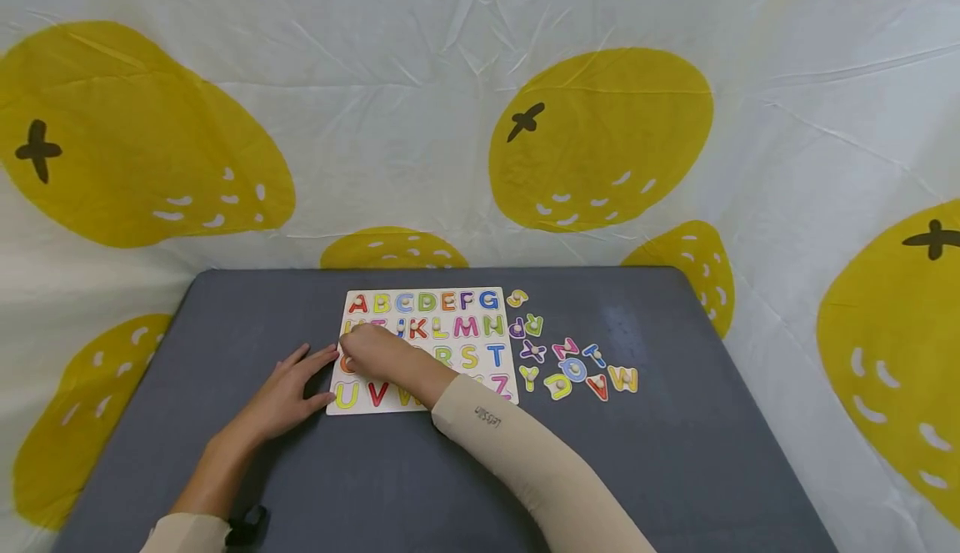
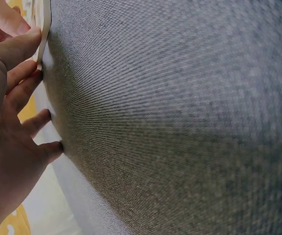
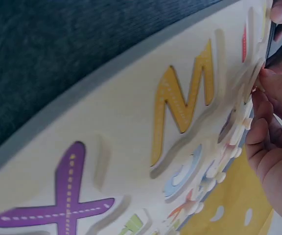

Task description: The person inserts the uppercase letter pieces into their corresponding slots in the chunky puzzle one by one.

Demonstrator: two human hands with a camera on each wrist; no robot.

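Note:
A cream alphabet puzzle board [image 1: 427, 409] lies on the table with rows of coloured letters. My right hand [image 1: 378, 353] reaches across to its left side, fingers curled downward. In the right wrist view that hand [image 3: 278, 132] pinches a small letter piece [image 3: 254, 81] at the board's surface; which letter cannot be made out. My left hand [image 1: 288, 390] lies beside the board's left edge, fingers spread, thumb and fingertips against the edge. From the left wrist, the left hand's thumb [image 2: 21, 46] touches the board's rim. Letters under the right hand are hidden.
Loose letter pieces lie right of the board, among them a yellow W [image 1: 623, 379], a red A [image 1: 597, 386], a blue O [image 1: 573, 369] and a purple X [image 1: 532, 351]. A dark grey cloth covers the table [image 1: 675, 470]; a lemon-print curtain [image 1: 397, 136] hangs behind.

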